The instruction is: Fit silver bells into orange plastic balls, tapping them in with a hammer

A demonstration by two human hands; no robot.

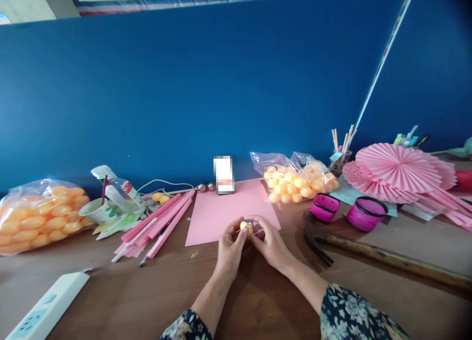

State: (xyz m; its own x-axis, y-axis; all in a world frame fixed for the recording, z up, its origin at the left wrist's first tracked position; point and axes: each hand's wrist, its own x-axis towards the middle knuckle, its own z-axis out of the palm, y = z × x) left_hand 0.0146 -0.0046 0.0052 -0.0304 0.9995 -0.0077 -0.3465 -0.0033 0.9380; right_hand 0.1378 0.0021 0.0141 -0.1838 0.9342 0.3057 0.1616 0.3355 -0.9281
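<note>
I am holding one ball in my two hands, by the near edge of one pink sheet. Two silver balls and one phone are sitting at its far edge. Left of it, two loose orange balls, one cup and one power strip are resting; right of it, two magenta bands and one hammer are lying.

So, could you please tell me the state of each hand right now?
Left hand: closed, holding a small orange-and-silver ball.
Right hand: curled at the same ball; whether it grips too cannot be told.
</note>
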